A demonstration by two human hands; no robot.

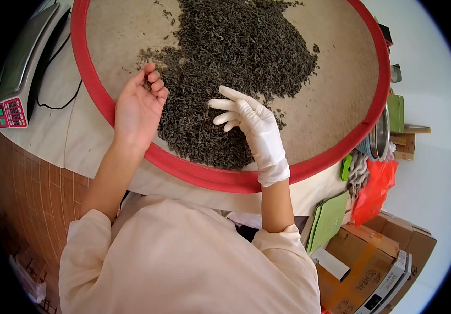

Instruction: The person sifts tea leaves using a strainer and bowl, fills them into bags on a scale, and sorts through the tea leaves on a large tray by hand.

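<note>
The left hand (139,107) is bare, palm up, fingers loosely curled, resting over the near-left rim of the round tray (92,83); whether it holds any leaves cannot be told. The right hand (254,131) wears a white glove, fingers extended and spread, holding nothing, its fingertips (224,104) touching the pile of dried tea leaves (231,47). The leaves lie spread across the middle of the red-rimmed tray. A scale (18,68) stands on the surface (58,131), left of the tray.
</note>
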